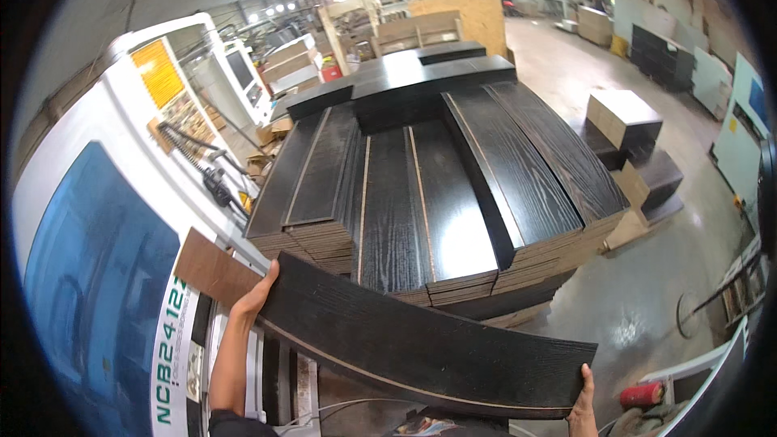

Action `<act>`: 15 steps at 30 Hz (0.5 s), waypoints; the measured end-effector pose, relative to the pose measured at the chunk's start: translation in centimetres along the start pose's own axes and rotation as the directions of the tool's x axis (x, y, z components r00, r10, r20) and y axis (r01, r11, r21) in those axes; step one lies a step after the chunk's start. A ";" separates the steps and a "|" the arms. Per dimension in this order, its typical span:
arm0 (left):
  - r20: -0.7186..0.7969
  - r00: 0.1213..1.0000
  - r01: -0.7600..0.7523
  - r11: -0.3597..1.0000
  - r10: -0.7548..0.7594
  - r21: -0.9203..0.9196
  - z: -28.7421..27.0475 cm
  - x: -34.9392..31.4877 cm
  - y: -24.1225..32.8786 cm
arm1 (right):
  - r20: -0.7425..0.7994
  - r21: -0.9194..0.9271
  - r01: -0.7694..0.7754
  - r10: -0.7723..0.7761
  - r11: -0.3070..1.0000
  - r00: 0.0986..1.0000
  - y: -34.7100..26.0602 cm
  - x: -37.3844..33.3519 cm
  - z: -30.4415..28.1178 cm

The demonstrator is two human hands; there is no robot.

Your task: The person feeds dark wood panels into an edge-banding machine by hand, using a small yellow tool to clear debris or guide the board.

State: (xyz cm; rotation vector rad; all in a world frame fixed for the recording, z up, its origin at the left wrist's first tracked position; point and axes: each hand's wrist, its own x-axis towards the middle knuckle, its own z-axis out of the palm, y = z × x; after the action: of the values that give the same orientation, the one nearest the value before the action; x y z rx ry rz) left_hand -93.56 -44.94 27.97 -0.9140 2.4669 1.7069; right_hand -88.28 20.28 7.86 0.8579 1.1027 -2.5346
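A long black wood-grain panel (421, 340) with a pale groove along its near side spans the space before me. At its left end, my left hand (261, 290) is closed on the edge. My right hand (583, 396) grips the right end, thumb over the corner. Just left of my left hand lies a brown board piece (217, 267); I cannot tell whether it touches the panel. Beyond the held panel stand several stacks of similar black panels (388, 210), some with a pale groove showing.
A white machine with a blue window (97, 275) rises close on my left. Dark boxes (627, 125) stand on the floor to the right. A red cylinder (642, 395) sits low at the near right. Wooden boards (461, 20) stand at the back.
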 end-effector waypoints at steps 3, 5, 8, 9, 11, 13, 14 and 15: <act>-0.116 0.993 0.014 0.998 -0.022 -0.069 -4.5 -7.6 -5.4 | 0.172 -0.111 -0.083 0.102 0.990 0.980 0.1 2.7 0.0; -0.154 0.986 0.047 0.987 -0.071 -0.153 -7.3 -13.7 -9.1 | 0.216 -0.212 -0.140 0.186 0.967 0.959 0.0 3.5 2.9; -0.438 0.892 0.031 0.984 -0.106 -0.176 -11.4 -24.0 -16.0 | 0.321 -0.423 -0.180 0.333 0.888 0.886 2.1 6.1 6.6; -0.539 0.833 0.043 0.985 -0.129 -0.169 -12.3 -27.8 -18.7 | 0.365 -0.471 -0.151 0.348 0.869 0.864 3.4 6.3 8.6; -0.714 0.680 0.127 0.986 -0.165 -0.107 -13.1 -35.2 -23.1 | 0.368 -0.588 -0.174 0.454 0.789 0.812 5.4 6.2 11.7; -0.816 0.533 0.240 0.965 -0.225 -0.110 -12.7 -42.2 -26.9 | 0.397 -0.691 -0.078 0.468 0.718 0.789 8.3 4.1 15.8; -0.796 0.530 0.242 0.952 -0.293 -0.188 -14.1 -46.3 -33.7 | 0.356 -0.748 -0.112 0.537 0.654 0.765 9.6 4.2 16.9; -0.762 0.539 0.100 0.926 -0.358 -0.365 -11.8 -48.5 -32.4 | 0.356 -0.774 -0.117 0.580 0.622 0.733 10.9 4.5 17.8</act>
State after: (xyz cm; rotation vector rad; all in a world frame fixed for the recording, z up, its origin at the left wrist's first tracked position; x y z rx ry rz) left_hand -34.70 -40.67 20.66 -2.4552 2.2925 1.8041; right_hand -94.57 -0.11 8.37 0.0411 1.3387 -1.5794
